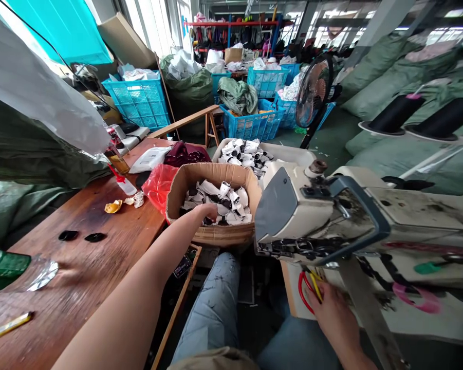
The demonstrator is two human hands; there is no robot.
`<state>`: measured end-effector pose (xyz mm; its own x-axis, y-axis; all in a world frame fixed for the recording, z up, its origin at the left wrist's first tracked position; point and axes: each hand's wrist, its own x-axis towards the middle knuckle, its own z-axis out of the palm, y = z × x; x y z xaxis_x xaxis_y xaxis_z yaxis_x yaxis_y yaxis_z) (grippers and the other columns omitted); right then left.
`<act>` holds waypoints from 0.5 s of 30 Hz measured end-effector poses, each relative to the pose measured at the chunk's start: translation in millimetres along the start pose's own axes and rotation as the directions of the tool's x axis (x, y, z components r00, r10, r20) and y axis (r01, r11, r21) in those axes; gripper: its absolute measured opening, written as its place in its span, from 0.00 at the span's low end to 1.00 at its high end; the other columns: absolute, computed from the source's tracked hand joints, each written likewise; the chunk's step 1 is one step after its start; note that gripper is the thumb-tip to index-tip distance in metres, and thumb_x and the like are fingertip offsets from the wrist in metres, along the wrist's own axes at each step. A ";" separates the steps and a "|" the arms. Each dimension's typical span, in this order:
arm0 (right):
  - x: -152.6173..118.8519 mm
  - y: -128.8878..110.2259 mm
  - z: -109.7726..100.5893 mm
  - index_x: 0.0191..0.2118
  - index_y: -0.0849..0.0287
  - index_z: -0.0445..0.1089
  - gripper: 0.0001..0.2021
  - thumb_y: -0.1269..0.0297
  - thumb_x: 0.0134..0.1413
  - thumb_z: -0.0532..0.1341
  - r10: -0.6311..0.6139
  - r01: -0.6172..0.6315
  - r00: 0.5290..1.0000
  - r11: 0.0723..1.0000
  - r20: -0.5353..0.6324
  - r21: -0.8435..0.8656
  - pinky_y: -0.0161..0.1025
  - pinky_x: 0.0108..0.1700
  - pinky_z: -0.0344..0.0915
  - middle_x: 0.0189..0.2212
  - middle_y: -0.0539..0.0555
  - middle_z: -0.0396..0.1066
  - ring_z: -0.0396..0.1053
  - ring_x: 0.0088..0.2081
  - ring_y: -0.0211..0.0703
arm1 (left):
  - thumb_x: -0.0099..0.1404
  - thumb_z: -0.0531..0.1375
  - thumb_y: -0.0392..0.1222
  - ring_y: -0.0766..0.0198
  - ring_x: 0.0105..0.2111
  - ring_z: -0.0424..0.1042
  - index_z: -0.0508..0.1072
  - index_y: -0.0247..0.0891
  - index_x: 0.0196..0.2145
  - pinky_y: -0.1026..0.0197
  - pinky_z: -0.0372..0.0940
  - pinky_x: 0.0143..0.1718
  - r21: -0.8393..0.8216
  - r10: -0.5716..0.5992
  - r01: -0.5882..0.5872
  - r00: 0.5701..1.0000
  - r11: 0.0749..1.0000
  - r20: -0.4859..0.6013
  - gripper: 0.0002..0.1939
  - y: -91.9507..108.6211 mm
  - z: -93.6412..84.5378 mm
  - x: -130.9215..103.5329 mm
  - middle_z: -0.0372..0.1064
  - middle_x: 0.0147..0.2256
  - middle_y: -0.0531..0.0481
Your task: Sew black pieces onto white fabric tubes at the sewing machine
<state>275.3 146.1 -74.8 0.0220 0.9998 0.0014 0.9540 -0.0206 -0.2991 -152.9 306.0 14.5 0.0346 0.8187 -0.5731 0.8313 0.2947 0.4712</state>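
My left hand reaches into a cardboard box filled with small white and black sewn fabric pieces. Its fingertips dip among the pieces, so I cannot see whether they grasp one. On the right, below the sewing machine head, my right hand closes around scissors with red and yellow handles. The blades are hidden under the machine. Behind the box, a pale tub contains more of the same white and black pieces.
The wooden table at left bears a glue bottle, two black oval pieces, a yellow-handled cutter and a green bottle. A red plastic bag touches the box. A fan and blue crates stand beyond.
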 end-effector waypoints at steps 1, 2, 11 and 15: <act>3.5 -3.1 1.8 0.40 0.56 0.68 0.17 0.50 0.57 0.50 -0.022 0.021 0.999 1.000 -0.026 -0.014 0.53 0.40 0.70 0.42 0.66 0.73 0.74 0.43 0.63 | 0.71 0.61 0.46 0.56 0.46 0.74 0.72 0.35 0.53 0.49 0.73 0.46 0.012 -0.006 0.007 1.000 1.000 -0.029 0.17 0.8 -4.2 -3.9 0.71 0.51 0.44; 4.6 -6.9 3.2 0.39 0.56 0.69 0.17 0.51 0.57 0.50 -0.045 0.044 0.997 0.999 -0.056 -0.016 0.54 0.43 0.70 0.42 0.67 0.73 0.73 0.45 0.64 | 0.71 0.61 0.46 0.56 0.46 0.74 0.72 0.35 0.52 0.49 0.73 0.47 0.029 -0.016 0.018 0.997 0.999 -0.069 0.16 0.2 -9.8 -10.4 0.72 0.50 0.44; -54.1 -123.1 -5.6 0.58 0.56 0.63 0.29 0.41 0.60 0.60 -0.193 -0.141 0.943 0.504 0.270 0.852 0.48 0.47 0.73 0.51 0.62 0.69 0.73 0.43 0.49 | 0.60 0.55 0.29 0.59 0.45 0.72 0.71 0.37 0.43 0.58 0.68 0.48 -0.023 0.298 -0.439 0.647 0.898 -0.702 0.13 -23.0 23.0 -183.9 0.72 0.44 0.47; -54.1 -171.3 -28.3 0.63 0.52 0.58 0.33 0.41 0.58 0.63 -0.344 -0.209 0.897 0.223 0.277 0.952 0.48 0.50 0.73 0.56 0.61 0.66 0.73 0.47 0.48 | 0.62 0.56 0.25 0.61 0.41 0.70 0.71 0.41 0.36 0.58 0.69 0.44 0.105 0.523 -0.691 0.430 0.715 -0.736 0.12 -12.5 128.9 -241.2 0.67 0.38 0.49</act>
<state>119.2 95.2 3.3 -0.3915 0.9061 -0.1604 -0.0770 -0.2060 -0.9755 -100.2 41.3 60.5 0.0410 0.8687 0.4937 0.6289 -0.4064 0.6628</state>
